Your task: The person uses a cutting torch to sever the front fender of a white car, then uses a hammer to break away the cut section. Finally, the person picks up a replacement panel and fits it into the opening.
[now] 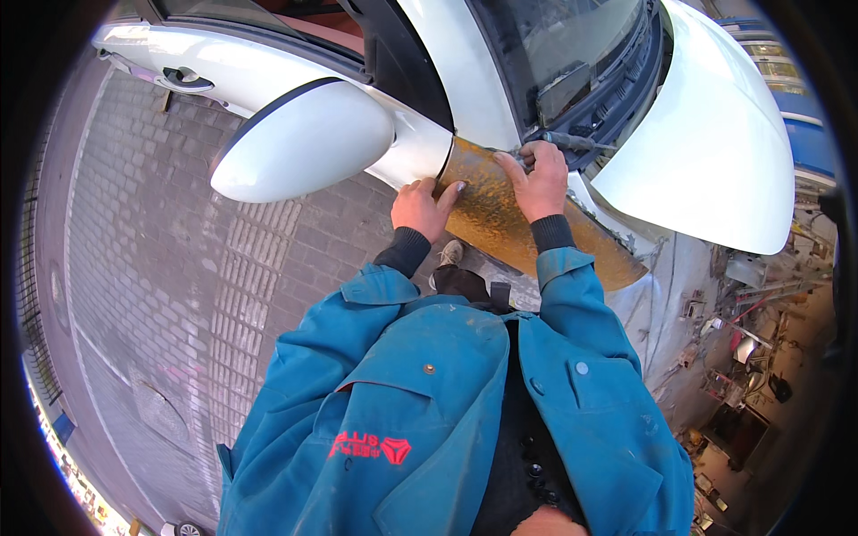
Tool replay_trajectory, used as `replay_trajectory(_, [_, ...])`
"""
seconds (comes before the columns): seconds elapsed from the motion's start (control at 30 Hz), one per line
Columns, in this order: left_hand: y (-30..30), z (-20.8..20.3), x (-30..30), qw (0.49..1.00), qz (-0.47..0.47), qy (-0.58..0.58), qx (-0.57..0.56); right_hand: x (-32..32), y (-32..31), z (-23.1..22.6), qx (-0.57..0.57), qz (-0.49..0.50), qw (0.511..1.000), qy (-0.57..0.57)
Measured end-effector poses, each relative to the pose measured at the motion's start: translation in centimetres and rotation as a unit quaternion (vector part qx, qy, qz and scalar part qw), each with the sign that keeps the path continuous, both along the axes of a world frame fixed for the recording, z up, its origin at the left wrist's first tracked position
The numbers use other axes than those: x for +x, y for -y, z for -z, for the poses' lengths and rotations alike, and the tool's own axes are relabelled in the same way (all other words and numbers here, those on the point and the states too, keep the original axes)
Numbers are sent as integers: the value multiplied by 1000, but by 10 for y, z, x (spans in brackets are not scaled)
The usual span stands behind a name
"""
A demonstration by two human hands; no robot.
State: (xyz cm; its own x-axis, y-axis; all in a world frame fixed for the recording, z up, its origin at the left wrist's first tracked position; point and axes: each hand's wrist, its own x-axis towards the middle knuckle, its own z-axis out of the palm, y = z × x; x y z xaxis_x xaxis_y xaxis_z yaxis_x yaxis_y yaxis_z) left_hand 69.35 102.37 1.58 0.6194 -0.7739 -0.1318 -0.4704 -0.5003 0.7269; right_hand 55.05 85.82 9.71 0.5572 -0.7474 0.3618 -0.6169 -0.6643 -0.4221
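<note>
A rusty, yellow-brown car fender lies against the side of a white car, between its front door and the raised-looking white hood. My left hand is closed on the fender's rear edge by the door, thumb lying on the outer face and the fingers partly hidden. Along the upper edge near the windshield, my right hand is closed with bent fingers, its thumb pressed to the fender's top. Just beyond those fingers, a tool with a dark grey handle rests at the windshield base.
The white side mirror juts out left of my left hand. Grey paving spreads below the door. My shoe stands under the fender. Scattered tools and parts lie on the floor at the right.
</note>
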Motion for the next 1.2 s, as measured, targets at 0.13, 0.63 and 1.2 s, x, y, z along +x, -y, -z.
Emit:
replay_trajectory(0.13, [2,-1,7,998,20,-61,14,0,-1,-2,5,4,1000,0])
replay_trajectory(0.63, [1,3,14,997,33,-74,-1,-3,-1,1,5,-7,1000,1])
replay_trajectory(1.2, [4,0,4,993,-32,-112,26,-85,35,-49,58,72,995,31])
